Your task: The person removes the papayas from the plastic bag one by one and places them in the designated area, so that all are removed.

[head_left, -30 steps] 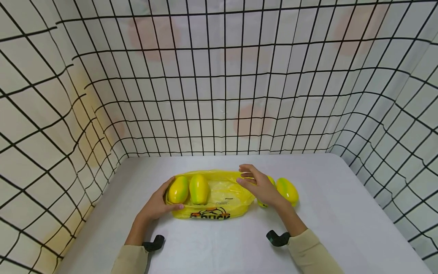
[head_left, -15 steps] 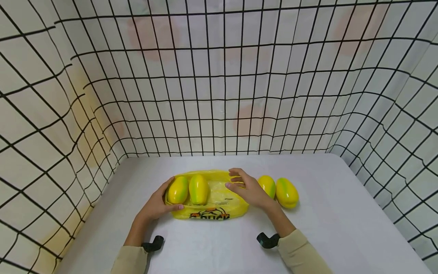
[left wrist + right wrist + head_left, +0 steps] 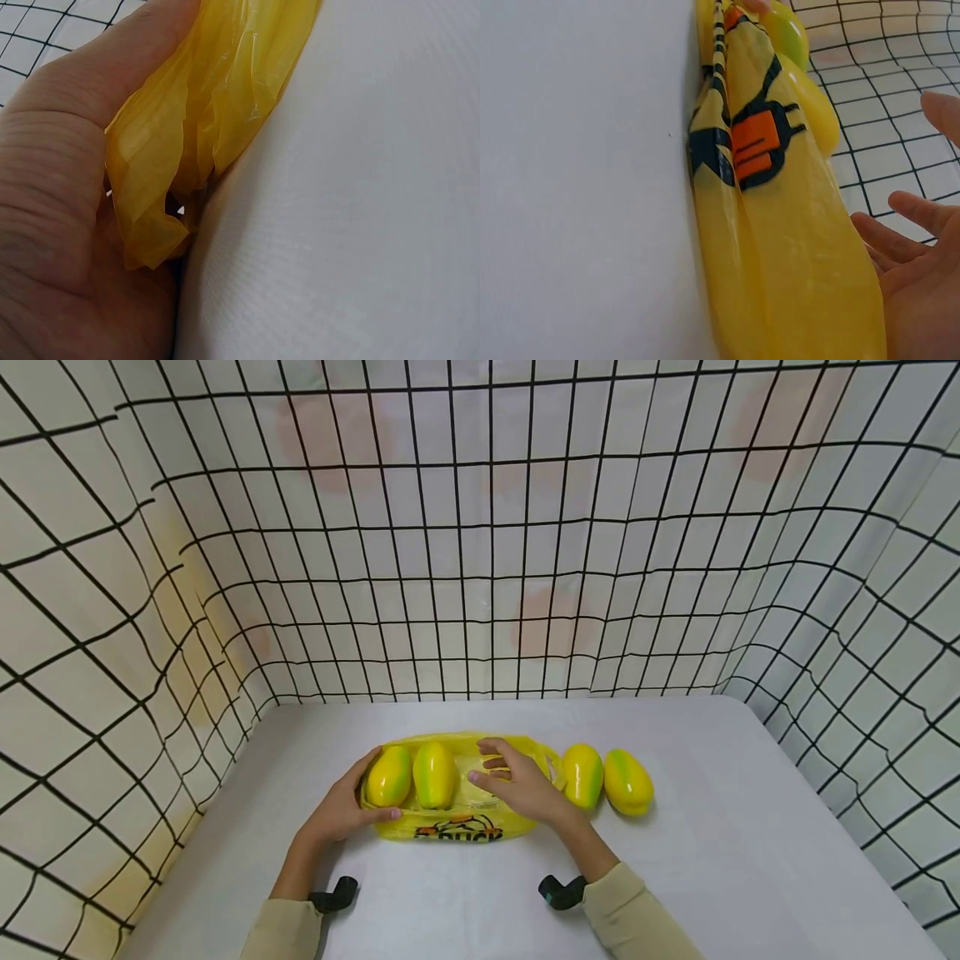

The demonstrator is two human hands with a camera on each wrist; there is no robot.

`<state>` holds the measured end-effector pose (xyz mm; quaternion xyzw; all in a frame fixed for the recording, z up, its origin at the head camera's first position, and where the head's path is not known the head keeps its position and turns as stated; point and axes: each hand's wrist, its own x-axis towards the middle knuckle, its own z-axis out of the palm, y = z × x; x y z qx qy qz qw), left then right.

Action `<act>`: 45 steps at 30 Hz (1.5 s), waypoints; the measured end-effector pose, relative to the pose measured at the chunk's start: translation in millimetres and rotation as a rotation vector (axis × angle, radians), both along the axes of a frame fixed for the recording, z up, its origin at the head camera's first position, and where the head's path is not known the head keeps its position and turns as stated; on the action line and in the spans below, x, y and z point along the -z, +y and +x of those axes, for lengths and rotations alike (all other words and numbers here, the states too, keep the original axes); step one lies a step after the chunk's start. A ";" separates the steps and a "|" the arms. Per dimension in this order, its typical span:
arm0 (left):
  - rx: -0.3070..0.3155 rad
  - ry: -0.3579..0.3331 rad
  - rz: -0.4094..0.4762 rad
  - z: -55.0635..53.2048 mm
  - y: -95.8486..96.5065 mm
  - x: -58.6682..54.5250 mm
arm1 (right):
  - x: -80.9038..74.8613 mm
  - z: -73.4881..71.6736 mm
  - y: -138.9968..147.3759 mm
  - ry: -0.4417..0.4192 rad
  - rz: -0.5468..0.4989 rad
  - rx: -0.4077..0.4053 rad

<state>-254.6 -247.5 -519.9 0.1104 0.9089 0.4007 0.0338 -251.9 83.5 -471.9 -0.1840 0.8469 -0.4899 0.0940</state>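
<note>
A yellow plastic bag [image 3: 468, 779] with dark printing lies spread on the table, its mouth facing up. Two glossy yellow-green mangoes [image 3: 434, 775] sit side by side in its left part. My left hand [image 3: 339, 806] grips the bag's left end, thumb over the front edge and fingers behind; in the left wrist view the crumpled plastic [image 3: 150, 150] lies between thumb and palm. Over the right part of the bag is my right hand [image 3: 528, 785], fingers spread and relaxed, holding nothing. In the right wrist view that hand [image 3: 922, 262] is beside the printed bag side [image 3: 795, 240].
Two more mangoes, a nearer one [image 3: 582, 777] and an outer one [image 3: 628, 782], lie on the table just right of the bag. Black grid netting [image 3: 491, 568] over white walls encloses the white table [image 3: 750, 860] at the back and sides.
My right hand has moved left from beside the loose mangoes to over the bag, uncovering the nearer mango. The left hand and the mangoes stay in place.
</note>
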 end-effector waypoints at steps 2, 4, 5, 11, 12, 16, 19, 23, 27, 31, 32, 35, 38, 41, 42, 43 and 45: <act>0.004 0.006 -0.003 -0.3 0.1 0.1 | 1.1 0.2 -4.2 0.001 0.005 -0.015; 0.004 0.010 0.000 -0.2 -0.2 -0.2 | 1.9 0.5 -8.8 0.008 0.008 -0.031; 0.004 0.012 0.001 -0.1 -0.5 -0.4 | 2.0 0.9 -11.1 0.009 0.005 -0.038; -0.002 0.008 0.012 0.6 -2.0 -0.7 | 5.6 1.9 -24.3 0.003 0.008 -0.038; -0.002 0.007 0.012 0.5 -1.8 -0.4 | 6.5 1.9 -25.9 0.003 0.010 -0.035; -0.002 0.000 0.013 0.2 -0.6 0.5 | 8.5 2.7 -31.5 -0.006 0.018 -0.020; 0.001 0.003 0.013 0.8 -0.2 1.5 | 10.2 2.9 -36.3 -0.008 0.025 -0.013; 0.001 0.014 0.013 1.5 0.0 2.7 | 13.8 1.8 -43.1 -0.009 0.029 -0.008; -0.001 0.019 0.014 0.5 -0.3 3.2 | 17.5 -0.4 -49.2 -0.004 0.032 -0.001; -0.001 0.011 0.028 -1.0 -0.7 2.3 | 17.7 -1.2 -54.6 -0.003 0.040 0.010; -0.001 0.007 0.030 -1.2 -0.8 2.0 | 17.7 -1.5 -56.0 -0.004 0.041 0.013; 0.000 0.004 0.033 -1.5 -1.1 0.4 | 17.7 -2.2 -59.4 -0.012 0.032 0.017; 0.001 0.011 0.029 -0.9 -1.9 -0.4 | 19.2 -3.3 -62.9 -0.015 0.039 0.018; 0.009 0.020 0.028 -0.3 -2.5 0.1 | 21.5 -4.8 -66.3 -0.004 0.068 0.021; 0.011 0.023 0.028 -0.2 -2.7 0.6 | 22.5 -5.5 -67.4 0.002 0.076 0.021; 0.011 0.024 0.029 -0.3 -2.7 1.2 | 23.0 -6.1 -68.4 0.009 0.086 0.023; 0.009 0.020 0.029 -0.6 -2.6 2.1 | 23.3 -7.0 -70.5 0.014 0.090 0.023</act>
